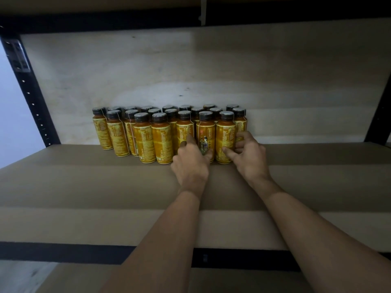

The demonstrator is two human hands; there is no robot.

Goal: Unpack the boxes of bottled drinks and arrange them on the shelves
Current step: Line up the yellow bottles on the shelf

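Observation:
Several yellow-labelled bottles with dark caps (143,134) stand upright in rows at the back of a brown shelf board (84,187). My left hand (190,163) wraps the lower part of a front-row bottle (205,132) that shows a picture label. My right hand (247,153) grips the neighbouring front-row bottle (226,134) at the right end of the group, fingers curled around its side. Both bottles stand on the board, touching the others.
A pale back panel (211,70) closes the shelf behind the bottles. Black metal uprights (31,92) frame the left and right sides, and another shelf (105,20) sits overhead. A black front rail (63,252) runs below my forearms.

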